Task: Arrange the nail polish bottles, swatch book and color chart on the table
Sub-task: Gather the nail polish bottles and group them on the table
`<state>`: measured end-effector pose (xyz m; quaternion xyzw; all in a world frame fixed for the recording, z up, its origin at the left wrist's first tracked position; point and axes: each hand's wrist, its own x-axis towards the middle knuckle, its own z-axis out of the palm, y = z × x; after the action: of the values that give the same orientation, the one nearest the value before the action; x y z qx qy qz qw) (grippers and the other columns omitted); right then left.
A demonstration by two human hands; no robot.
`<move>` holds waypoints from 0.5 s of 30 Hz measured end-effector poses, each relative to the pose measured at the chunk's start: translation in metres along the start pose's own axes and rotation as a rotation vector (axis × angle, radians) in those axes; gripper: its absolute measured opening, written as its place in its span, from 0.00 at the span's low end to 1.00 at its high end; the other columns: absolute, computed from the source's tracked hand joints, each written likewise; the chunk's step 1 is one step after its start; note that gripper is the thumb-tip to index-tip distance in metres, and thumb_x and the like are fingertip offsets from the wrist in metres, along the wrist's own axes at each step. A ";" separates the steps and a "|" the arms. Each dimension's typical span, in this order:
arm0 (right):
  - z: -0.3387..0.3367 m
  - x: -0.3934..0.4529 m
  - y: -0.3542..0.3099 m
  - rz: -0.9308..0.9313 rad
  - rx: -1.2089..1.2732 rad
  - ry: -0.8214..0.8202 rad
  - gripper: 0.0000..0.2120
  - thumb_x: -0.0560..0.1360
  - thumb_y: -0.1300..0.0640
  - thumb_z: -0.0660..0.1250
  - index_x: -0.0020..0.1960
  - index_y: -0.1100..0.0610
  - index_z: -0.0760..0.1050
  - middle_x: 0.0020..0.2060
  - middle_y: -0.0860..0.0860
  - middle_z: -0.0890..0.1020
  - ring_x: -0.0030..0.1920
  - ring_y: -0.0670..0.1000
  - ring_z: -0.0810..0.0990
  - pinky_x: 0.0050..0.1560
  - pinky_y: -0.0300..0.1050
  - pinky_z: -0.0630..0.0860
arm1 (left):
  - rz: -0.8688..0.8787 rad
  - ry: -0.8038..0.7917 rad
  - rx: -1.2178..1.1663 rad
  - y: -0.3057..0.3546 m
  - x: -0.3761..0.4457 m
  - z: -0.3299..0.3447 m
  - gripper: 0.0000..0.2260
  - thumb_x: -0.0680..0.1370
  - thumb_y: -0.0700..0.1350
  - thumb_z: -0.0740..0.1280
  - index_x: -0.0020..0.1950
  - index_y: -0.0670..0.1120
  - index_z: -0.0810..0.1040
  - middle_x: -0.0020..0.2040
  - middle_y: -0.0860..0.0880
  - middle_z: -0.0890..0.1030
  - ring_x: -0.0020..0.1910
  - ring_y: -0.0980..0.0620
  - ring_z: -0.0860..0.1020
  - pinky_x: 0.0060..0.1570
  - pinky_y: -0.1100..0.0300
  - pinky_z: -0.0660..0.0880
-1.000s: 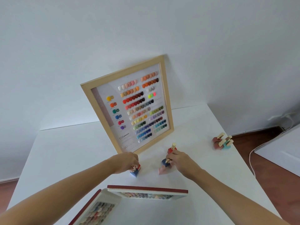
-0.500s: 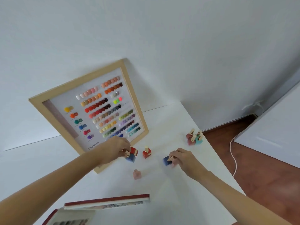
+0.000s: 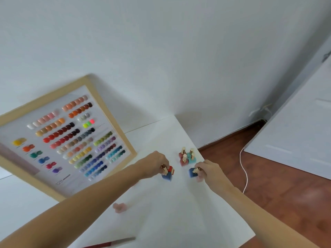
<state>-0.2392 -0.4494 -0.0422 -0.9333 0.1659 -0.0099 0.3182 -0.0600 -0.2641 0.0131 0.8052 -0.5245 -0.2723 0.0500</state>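
The left hand (image 3: 155, 163) pinches a blue and a red nail polish bottle (image 3: 168, 173) together, while the right hand (image 3: 207, 170) grips another blue bottle (image 3: 192, 173) just below the standing cluster (image 3: 187, 157).

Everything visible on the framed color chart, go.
The wooden-framed color chart is a large rectangular board with a light wood border and a pale backing. It carries rows of small glossy nail-shaped swatches in pinks, oranges, reds, browns, yellows, greens, blues and purples, plus a single column at its left. It stands tilted, its lower edge on the white table, its top seemingly leaning on the white wall. Neither hand touches it.
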 end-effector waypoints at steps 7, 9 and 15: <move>-0.005 0.014 0.014 0.025 -0.006 -0.033 0.10 0.77 0.65 0.61 0.56 0.59 0.77 0.47 0.54 0.76 0.45 0.54 0.77 0.45 0.47 0.78 | -0.075 -0.020 0.021 0.026 0.046 0.024 0.11 0.76 0.43 0.67 0.57 0.42 0.81 0.56 0.43 0.82 0.56 0.44 0.78 0.56 0.51 0.76; -0.004 0.019 0.015 0.018 -0.014 -0.048 0.10 0.77 0.65 0.62 0.57 0.60 0.76 0.50 0.56 0.78 0.48 0.55 0.78 0.48 0.47 0.77 | -0.088 -0.023 0.023 0.032 0.053 0.029 0.12 0.77 0.43 0.68 0.59 0.43 0.80 0.57 0.43 0.80 0.57 0.44 0.77 0.57 0.51 0.75; -0.003 0.029 0.014 -0.014 -0.026 -0.048 0.10 0.77 0.64 0.61 0.58 0.60 0.75 0.51 0.57 0.78 0.49 0.58 0.78 0.48 0.48 0.76 | -0.125 -0.033 0.064 0.044 0.066 0.042 0.09 0.77 0.39 0.66 0.56 0.41 0.80 0.54 0.41 0.80 0.52 0.42 0.78 0.53 0.49 0.76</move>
<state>-0.2159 -0.4703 -0.0507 -0.9385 0.1518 0.0127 0.3100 -0.0962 -0.3326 -0.0316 0.8329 -0.4826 -0.2710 -0.0015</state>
